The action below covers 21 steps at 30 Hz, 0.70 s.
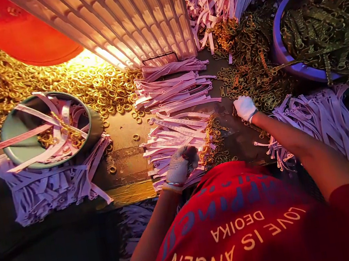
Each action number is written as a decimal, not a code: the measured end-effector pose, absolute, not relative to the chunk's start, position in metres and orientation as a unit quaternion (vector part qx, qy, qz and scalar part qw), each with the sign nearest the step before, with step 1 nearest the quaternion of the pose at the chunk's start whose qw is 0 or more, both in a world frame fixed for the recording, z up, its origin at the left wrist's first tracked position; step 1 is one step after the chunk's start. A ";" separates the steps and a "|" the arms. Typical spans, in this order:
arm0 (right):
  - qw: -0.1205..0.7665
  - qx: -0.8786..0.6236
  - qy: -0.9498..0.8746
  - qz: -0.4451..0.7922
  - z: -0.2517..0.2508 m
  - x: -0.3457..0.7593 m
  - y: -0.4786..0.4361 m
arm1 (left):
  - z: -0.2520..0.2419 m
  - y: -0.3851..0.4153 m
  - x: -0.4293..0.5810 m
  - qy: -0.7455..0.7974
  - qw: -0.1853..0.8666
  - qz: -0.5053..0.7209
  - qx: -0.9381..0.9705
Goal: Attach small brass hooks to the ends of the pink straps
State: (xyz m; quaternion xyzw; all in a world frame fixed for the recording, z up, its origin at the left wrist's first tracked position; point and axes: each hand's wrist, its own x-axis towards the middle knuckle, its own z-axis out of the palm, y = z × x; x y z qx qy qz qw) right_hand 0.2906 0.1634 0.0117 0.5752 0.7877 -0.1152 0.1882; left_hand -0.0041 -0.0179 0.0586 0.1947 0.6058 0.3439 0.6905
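My left hand (180,165), in a white dotted glove with dark fingertips, is curled at the near part of a row of flat pale-pink straps (177,125). What its fingers hold, if anything, is hidden. Just right of it lies a small heap of brass-coloured ring pieces (213,137). My right hand (245,108), also white-gloved, is closed at the near left edge of a larger heap of dull brass ring pieces (252,78). Its fingertips are out of sight. More pale straps (318,121) lie under and beyond my right forearm.
A green bucket (15,149) with straps and rings stands on the left, loose brass rings (112,96) behind it. A ribbed white panel (156,14) rises at the back, beside a red rounded object (23,35). A purple tub (280,43) full of brass pieces stands at right.
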 end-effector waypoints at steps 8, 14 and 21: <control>0.090 0.487 0.827 -0.265 0.034 0.256 0.078 | 0.047 -0.029 -0.008 0.684 0.550 0.333 0.346; 0.066 0.443 0.825 -0.345 0.040 0.209 0.034 | 0.022 -0.023 0.007 0.671 0.504 0.322 0.438; 0.120 0.435 0.835 -0.316 0.037 0.189 0.032 | 0.006 -0.027 0.004 0.653 0.513 0.306 0.466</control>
